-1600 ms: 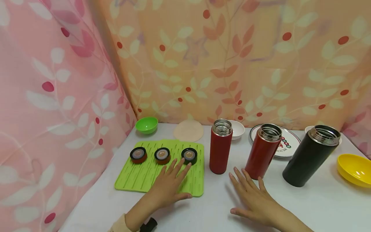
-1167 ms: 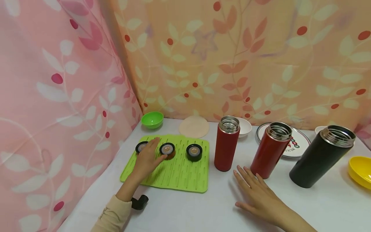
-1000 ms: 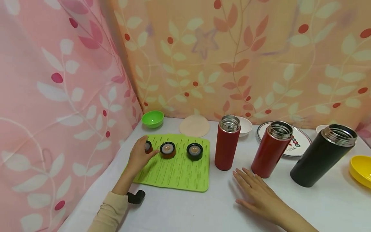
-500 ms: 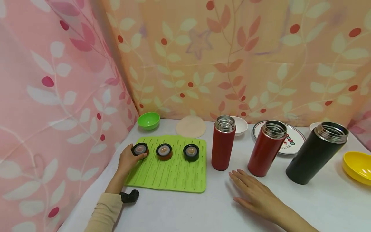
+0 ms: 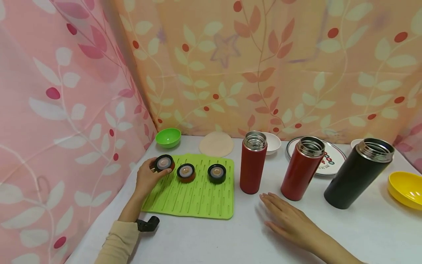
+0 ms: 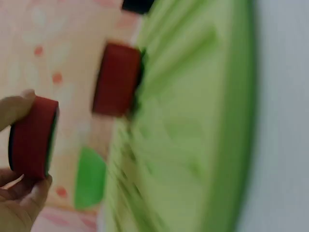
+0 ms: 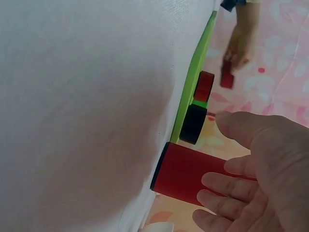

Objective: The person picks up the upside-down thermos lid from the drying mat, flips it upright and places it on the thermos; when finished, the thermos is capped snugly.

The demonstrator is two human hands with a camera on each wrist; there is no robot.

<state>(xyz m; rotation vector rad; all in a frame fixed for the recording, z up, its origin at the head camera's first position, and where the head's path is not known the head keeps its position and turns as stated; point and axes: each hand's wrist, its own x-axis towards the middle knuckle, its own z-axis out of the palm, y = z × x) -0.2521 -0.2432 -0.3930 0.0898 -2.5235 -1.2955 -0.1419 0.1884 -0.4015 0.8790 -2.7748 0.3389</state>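
A red lid (image 5: 163, 163) is pinched edgewise in the left hand (image 5: 147, 178), lifted off the mat's (image 5: 194, 198) far-left corner. The flasks stand well to its right (the nearest red flask (image 5: 252, 162) past two more lids), nearer the right hand (image 5: 288, 220), flat and empty.

Two lids (image 5: 186, 173) on the mat (image 5: 194, 198) — three flasks (image 5: 252, 163) standing right of it.

A white tabletop (image 5: 230, 238) sits in a corner draped with leaf-patterned curtains: pink cloth (image 5: 59, 110) at left, orange cloth (image 5: 280, 66) along the far side.
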